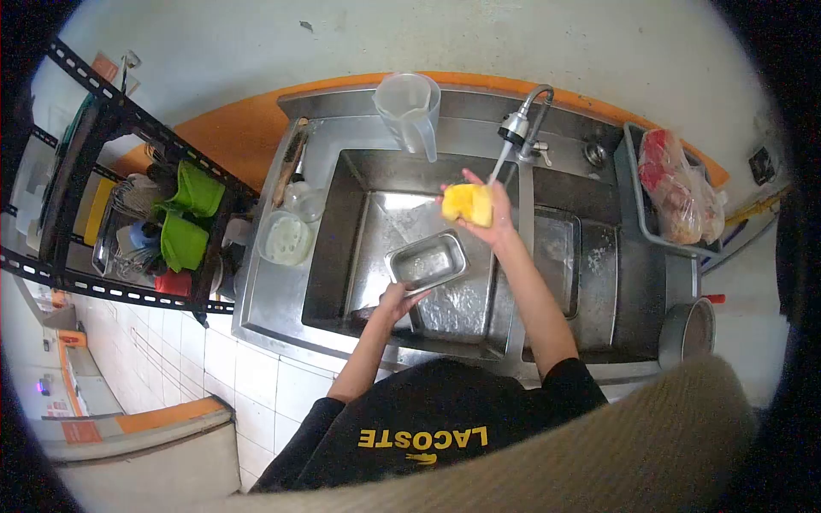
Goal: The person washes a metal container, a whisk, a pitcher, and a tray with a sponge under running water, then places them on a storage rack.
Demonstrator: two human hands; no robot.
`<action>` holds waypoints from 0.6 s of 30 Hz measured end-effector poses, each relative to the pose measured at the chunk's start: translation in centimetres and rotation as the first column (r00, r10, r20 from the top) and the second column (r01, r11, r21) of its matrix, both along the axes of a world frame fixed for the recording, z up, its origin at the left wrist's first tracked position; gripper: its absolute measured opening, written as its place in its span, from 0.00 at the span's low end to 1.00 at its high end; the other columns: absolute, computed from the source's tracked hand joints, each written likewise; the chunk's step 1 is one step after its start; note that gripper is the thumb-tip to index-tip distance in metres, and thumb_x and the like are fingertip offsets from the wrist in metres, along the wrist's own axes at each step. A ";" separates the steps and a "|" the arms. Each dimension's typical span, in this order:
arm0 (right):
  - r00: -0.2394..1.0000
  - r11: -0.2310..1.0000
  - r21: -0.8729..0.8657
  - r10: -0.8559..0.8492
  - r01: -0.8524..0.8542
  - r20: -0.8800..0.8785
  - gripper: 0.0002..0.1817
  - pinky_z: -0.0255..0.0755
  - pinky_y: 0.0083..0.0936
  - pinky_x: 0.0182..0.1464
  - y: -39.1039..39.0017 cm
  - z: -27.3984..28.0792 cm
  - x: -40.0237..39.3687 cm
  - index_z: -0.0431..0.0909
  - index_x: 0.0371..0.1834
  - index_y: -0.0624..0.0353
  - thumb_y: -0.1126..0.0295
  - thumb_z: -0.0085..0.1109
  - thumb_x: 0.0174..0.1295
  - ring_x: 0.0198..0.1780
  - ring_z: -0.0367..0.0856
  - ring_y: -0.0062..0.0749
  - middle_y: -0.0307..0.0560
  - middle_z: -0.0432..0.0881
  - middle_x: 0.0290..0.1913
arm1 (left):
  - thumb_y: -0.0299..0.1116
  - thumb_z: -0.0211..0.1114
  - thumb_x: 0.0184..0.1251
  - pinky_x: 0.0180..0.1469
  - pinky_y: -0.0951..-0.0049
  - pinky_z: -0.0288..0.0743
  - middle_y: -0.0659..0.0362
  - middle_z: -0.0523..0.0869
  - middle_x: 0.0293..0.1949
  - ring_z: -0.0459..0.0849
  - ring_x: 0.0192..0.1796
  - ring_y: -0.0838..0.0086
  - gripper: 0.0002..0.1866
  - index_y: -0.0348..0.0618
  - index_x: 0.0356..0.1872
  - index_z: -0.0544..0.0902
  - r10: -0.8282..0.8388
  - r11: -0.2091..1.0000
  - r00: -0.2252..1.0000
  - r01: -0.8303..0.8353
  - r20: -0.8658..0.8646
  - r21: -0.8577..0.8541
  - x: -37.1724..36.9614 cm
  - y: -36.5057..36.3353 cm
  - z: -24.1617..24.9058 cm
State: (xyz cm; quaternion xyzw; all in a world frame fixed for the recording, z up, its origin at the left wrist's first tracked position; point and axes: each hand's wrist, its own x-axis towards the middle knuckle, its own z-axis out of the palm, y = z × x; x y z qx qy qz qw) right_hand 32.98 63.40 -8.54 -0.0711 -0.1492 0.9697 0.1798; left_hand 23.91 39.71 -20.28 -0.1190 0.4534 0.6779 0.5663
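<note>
Under the running faucet point(514, 128), my right hand point(496, 214) holds a yellow sponge point(467, 203), and water falls at the sponge's edge. My left hand point(399, 299) grips the near rim of a small rectangular metal pan point(428, 262), which is tilted over the left sink basin point(363, 256). The pan looks empty apart from a wet shine. My left fingers are partly hidden by the pan.
A clear plastic pitcher point(406, 111) stands behind the basin. Plastic containers point(286, 238) and a brush point(291, 162) lie on the left ledge. A grey bin point(650, 197) with bagged items and a round metal pot point(687, 332) are on the right. A black shelf point(128, 103) holds utensils.
</note>
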 end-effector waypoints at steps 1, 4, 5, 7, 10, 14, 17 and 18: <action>0.999 0.998 -0.025 -0.053 0.053 0.011 0.25 0.68 0.48 0.53 0.4 0.0 0.0 0.65 0.55 0.54 0.48 0.40 0.63 0.54 0.70 0.59 0.65 0.69 0.55 | 0.13 0.41 0.57 0.52 0.55 0.78 0.40 0.61 0.56 0.71 0.54 0.48 0.23 0.26 0.56 0.55 -0.005 1.000 1.000 0.005 0.003 -0.013 0.3 0.5 0.5; 0.970 0.968 -0.098 -0.223 0.232 0.098 0.15 0.75 0.42 0.44 1.9 0.7 0.3 0.67 0.49 0.51 0.59 0.44 0.61 0.46 0.76 0.50 0.58 0.73 0.48 | 0.14 0.42 0.57 0.53 0.56 0.78 0.41 0.65 0.55 0.71 0.55 0.51 0.21 0.24 0.55 0.57 -0.023 0.999 1.000 0.023 -0.011 -0.027 1.3 1.9 2.0; 0.948 0.959 -0.005 -0.279 0.283 0.153 0.13 0.74 0.38 0.39 2.4 0.4 0.1 0.68 0.44 0.52 0.58 0.44 0.62 0.41 0.76 0.45 0.55 0.74 0.44 | 0.14 0.42 0.57 0.53 0.56 0.78 0.41 0.64 0.55 0.71 0.56 0.51 0.22 0.24 0.55 0.56 -0.027 0.999 1.000 0.027 -0.003 -0.044 1.7 2.5 2.3; 0.882 0.911 0.186 -0.404 0.367 0.240 0.12 0.74 0.29 0.31 3.2 0.1 -0.1 0.69 0.35 0.54 0.57 0.44 0.63 0.31 0.77 0.35 0.49 0.75 0.35 | 0.14 0.42 0.57 0.54 0.56 0.77 0.41 0.64 0.55 0.70 0.56 0.51 0.22 0.25 0.56 0.55 -0.043 0.996 0.999 0.043 0.011 -0.082 2.4 3.5 2.8; 0.875 0.876 0.329 -0.434 0.354 0.214 0.19 0.65 0.22 0.20 2.4 1.0 -0.5 0.67 0.24 0.54 0.51 0.44 0.64 0.19 0.69 0.26 0.38 0.70 0.21 | 0.14 0.42 0.57 0.54 0.60 0.77 0.41 0.63 0.56 0.71 0.56 0.51 0.23 0.25 0.56 0.53 -0.197 0.980 0.980 0.196 0.027 0.032 2.8 4.2 2.2; 0.778 0.782 0.611 -0.461 0.127 0.428 0.23 0.55 0.17 0.15 -1.4 2.3 -1.4 0.60 0.17 0.47 0.45 0.49 0.61 0.13 0.57 0.17 0.30 0.60 0.14 | 0.15 0.43 0.57 0.52 0.60 0.78 0.40 0.65 0.55 0.74 0.52 0.51 0.22 0.25 0.55 0.55 -0.141 0.988 0.990 0.141 0.010 0.062 3.7 5.3 2.5; 0.725 0.247 0.967 -0.653 -0.069 0.219 0.23 0.63 0.26 0.19 -5.4 -0.3 -1.6 0.65 0.13 0.52 0.51 0.52 0.61 0.15 0.64 0.26 0.38 0.64 0.11 | 0.17 0.44 0.58 0.50 0.61 0.80 0.41 0.67 0.53 0.75 0.52 0.53 0.19 0.27 0.52 0.59 -0.138 0.987 0.987 0.130 0.081 0.096 3.7 6.0 0.9; 0.689 -0.006 0.995 -0.723 -0.096 0.062 0.22 0.66 0.30 0.21 -7.1 -1.1 -1.6 0.68 0.12 0.55 0.54 0.53 0.61 0.15 0.67 0.31 0.41 0.65 0.10 | 0.18 0.44 0.59 0.49 0.61 0.80 0.42 0.68 0.53 0.75 0.52 0.55 0.18 0.28 0.52 0.61 -0.154 0.983 0.982 0.142 0.110 0.115 3.7 6.0 0.3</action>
